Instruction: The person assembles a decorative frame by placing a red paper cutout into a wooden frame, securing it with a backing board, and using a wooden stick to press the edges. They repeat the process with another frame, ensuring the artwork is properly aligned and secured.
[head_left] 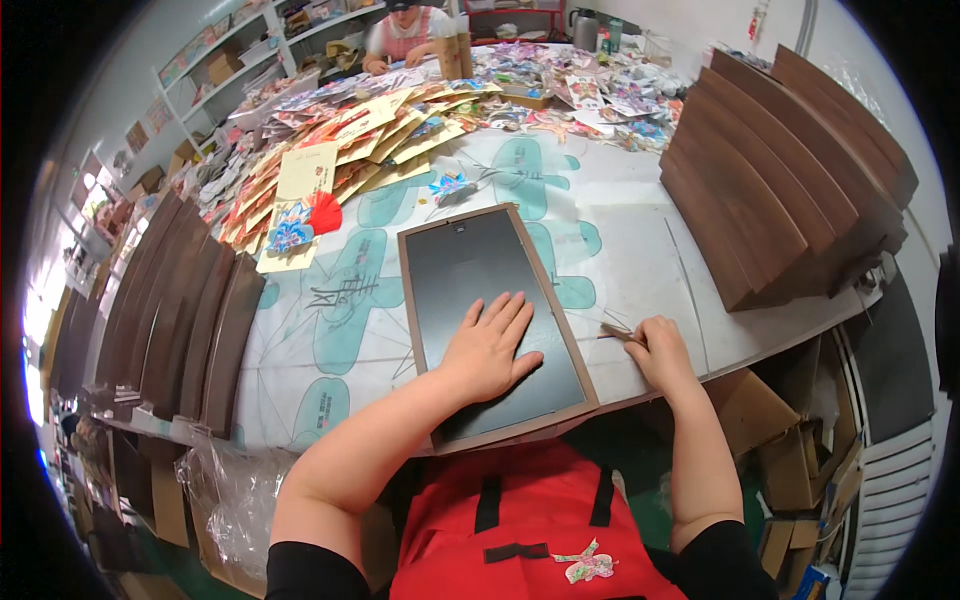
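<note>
A picture frame [497, 310] with a brown rim and a dark, smooth panel lies at the table's near edge. My left hand [490, 345] rests flat on that panel, its fingers spread. To the right of the frame, my right hand [660, 355] is closed in a pinch on a small, thin brownish piece [616, 331], too small to tell its kind. Beyond the frame's far end sits a blue paper flower-like ornament [452, 186].
Brown frames stand stacked at the right [770, 180] and the left [180, 310]. A heap of cream and red cards [350, 150] lies at the back left. Across the table sits another person [405, 40]. Cardboard boxes [800, 440] are below the right edge.
</note>
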